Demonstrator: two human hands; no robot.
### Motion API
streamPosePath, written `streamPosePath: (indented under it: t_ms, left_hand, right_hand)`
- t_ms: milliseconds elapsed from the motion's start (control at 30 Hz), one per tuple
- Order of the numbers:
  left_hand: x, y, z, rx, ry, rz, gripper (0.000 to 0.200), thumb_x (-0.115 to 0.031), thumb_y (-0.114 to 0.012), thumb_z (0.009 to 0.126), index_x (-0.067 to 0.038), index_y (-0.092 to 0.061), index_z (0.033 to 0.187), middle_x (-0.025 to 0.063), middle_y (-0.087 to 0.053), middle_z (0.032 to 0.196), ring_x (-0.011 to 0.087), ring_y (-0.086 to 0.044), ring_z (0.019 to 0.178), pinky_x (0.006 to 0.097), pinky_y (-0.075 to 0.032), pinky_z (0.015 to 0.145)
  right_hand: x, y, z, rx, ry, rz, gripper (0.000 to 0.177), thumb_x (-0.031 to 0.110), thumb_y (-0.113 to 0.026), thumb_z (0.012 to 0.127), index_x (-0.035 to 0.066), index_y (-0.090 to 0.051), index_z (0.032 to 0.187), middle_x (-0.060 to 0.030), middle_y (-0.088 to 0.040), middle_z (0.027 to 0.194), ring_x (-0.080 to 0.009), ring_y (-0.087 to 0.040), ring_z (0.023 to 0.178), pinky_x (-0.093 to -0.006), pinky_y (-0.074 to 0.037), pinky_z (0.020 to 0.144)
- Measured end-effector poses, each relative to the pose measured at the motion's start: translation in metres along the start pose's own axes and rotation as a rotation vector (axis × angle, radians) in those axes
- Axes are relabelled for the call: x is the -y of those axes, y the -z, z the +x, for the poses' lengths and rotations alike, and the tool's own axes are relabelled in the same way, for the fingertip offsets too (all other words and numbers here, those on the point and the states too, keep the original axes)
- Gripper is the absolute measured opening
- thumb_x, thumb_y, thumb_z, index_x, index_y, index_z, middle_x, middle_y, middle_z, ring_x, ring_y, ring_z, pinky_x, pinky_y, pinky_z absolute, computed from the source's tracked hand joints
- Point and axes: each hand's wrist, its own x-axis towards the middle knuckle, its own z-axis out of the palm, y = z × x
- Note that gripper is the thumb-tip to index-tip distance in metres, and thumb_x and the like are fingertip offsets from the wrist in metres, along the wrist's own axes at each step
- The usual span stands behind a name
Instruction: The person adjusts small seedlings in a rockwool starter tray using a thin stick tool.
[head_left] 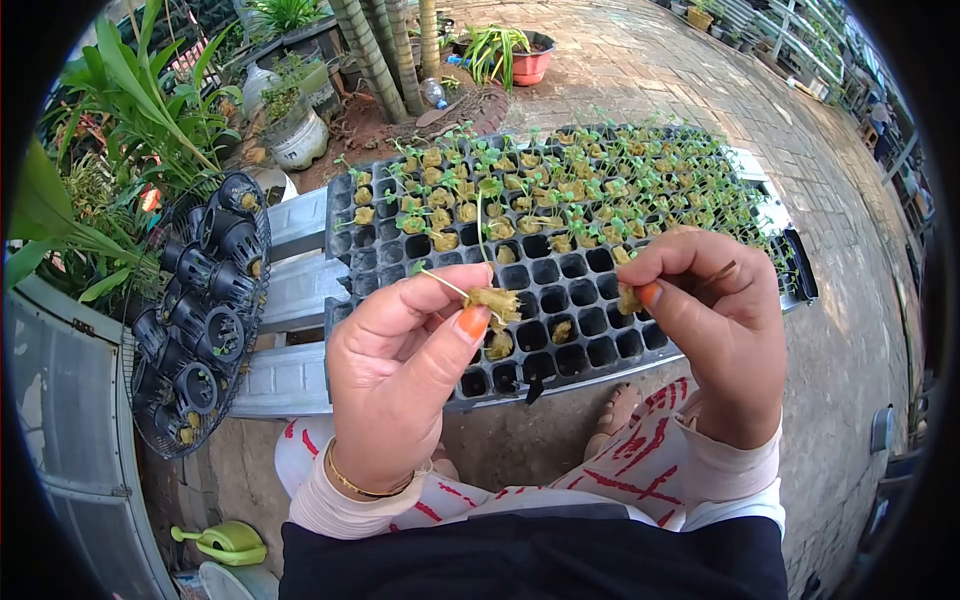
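My left hand (390,385) pinches a seedling plug (494,302), a tan fibrous lump with thin pale stems and small green leaves sticking out. Between the thumb and forefinger of my right hand (715,325) is a small tan piece of plug fiber (628,298). A thin brown strip (722,271) shows by that hand's curled fingers. Both hands are above a black seedling tray (585,292). Its far cells hold sprouted seedlings (600,185) in similar plugs; many near cells are bare, with a few lumps in them.
The tray rests on a slatted metal bench (285,375). At its left, a wire basket (185,440) holds several black net pots (225,330). A green watering can (230,542) sits low at left. Leafy plants and a red pot (532,65) stand behind; brick paving (790,150) runs right.
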Motion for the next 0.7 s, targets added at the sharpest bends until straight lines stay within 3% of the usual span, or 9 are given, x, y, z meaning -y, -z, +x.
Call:
streamPosePath:
  t_ms: [167, 200, 233, 333, 467, 567, 667, 700]
  left_hand:
    - [-0.002, 0.006, 0.002, -0.030, -0.005, 0.056, 0.020, 0.003, -0.062, 0.085, 0.004, -0.062, 0.105, 0.0105, -0.065, 0.106, 0.0085, -0.058, 0.089, 0.0238, -0.046, 0.081]
    - [-0.002, 0.005, 0.002, -0.030, -0.002, 0.055, 0.020, 0.003, -0.062, 0.085, 0.004, -0.062, 0.105, 0.0105, -0.065, 0.106, 0.0085, -0.058, 0.089, 0.0238, -0.046, 0.081]
    - [-0.001, 0.004, 0.002, -0.024, 0.000, 0.062, 0.019, 0.003, -0.062, 0.085, 0.004, -0.062, 0.105, 0.0104, -0.065, 0.105, 0.0086, -0.058, 0.089, 0.0241, -0.046, 0.081]
    - [-0.003, 0.000, 0.001, -0.019, 0.027, 0.075, 0.018, 0.003, -0.062, 0.085, 0.004, -0.063, 0.103, 0.0105, -0.065, 0.105, 0.0090, -0.058, 0.088, 0.0247, -0.047, 0.081]
    - [0.001, -0.001, 0.001, -0.002, 0.023, 0.154, 0.015, 0.002, -0.062, 0.085, 0.004, -0.064, 0.100, 0.0113, -0.065, 0.103, 0.0098, -0.058, 0.087, 0.0255, -0.047, 0.081]
    - [0.002, -0.001, 0.001, 0.039, 0.035, 0.210, 0.014, 0.001, -0.063, 0.084, 0.004, -0.065, 0.098, 0.0116, -0.066, 0.100, 0.0108, -0.058, 0.087, 0.0262, -0.047, 0.079]
    - [0.002, -0.001, -0.001, 0.064, 0.091, 0.243, 0.016, -0.001, -0.064, 0.083, 0.003, -0.066, 0.099, 0.0102, -0.066, 0.096, 0.0112, -0.058, 0.086, 0.0264, -0.046, 0.079]
    - [0.002, -0.001, -0.002, 0.087, 0.136, 0.255, 0.017, -0.001, -0.064, 0.083, 0.003, -0.066, 0.100, 0.0098, -0.066, 0.095, 0.0113, -0.058, 0.086, 0.0263, -0.046, 0.079]
  right_hand:
    - [-0.003, -0.003, -0.001, 0.135, -0.097, -0.322, 0.016, -0.007, -0.055, 0.076, -0.003, -0.065, 0.088, -0.0032, -0.056, 0.065, -0.0043, -0.045, 0.054, -0.0217, -0.036, 0.049]
    - [-0.006, -0.005, 0.000, 0.189, -0.021, -0.439, 0.018, -0.006, -0.056, 0.073, -0.002, -0.065, 0.088, -0.0108, -0.057, 0.065, -0.0135, -0.053, 0.052, -0.0264, -0.041, 0.051]
    - [-0.010, -0.008, 0.000, 0.189, -0.024, -0.439, 0.018, -0.006, -0.056, 0.073, -0.002, -0.065, 0.088, -0.0108, -0.057, 0.065, -0.0135, -0.053, 0.052, -0.0264, -0.041, 0.051]
    - [-0.017, -0.017, 0.003, 0.200, 0.070, -0.505, 0.020, -0.004, -0.057, 0.068, -0.001, -0.064, 0.087, -0.0172, -0.061, 0.071, -0.0322, -0.063, 0.065, -0.0368, -0.049, 0.059]
    - [-0.021, -0.019, 0.005, 0.213, 0.104, -0.580, 0.014, -0.003, -0.059, 0.071, -0.001, -0.064, 0.084, -0.0175, -0.062, 0.072, -0.0323, -0.062, 0.065, -0.0365, -0.049, 0.060]
    - [-0.020, -0.016, 0.005, 0.222, 0.069, -0.530, 0.009, -0.001, -0.063, 0.075, -0.001, -0.065, 0.084, -0.0159, -0.063, 0.073, -0.0275, -0.062, 0.063, -0.0337, -0.048, 0.058]
    - [-0.019, -0.015, 0.006, 0.096, 0.088, -0.198, 0.008, 0.003, -0.067, 0.081, -0.002, -0.067, 0.087, -0.0079, -0.065, 0.075, -0.0111, -0.059, 0.063, -0.0244, -0.044, 0.055]
    - [-0.016, -0.016, 0.004, 0.097, 0.087, -0.197, 0.008, 0.003, -0.067, 0.081, -0.002, -0.067, 0.087, -0.0079, -0.065, 0.075, -0.0111, -0.059, 0.063, -0.0244, -0.044, 0.055]
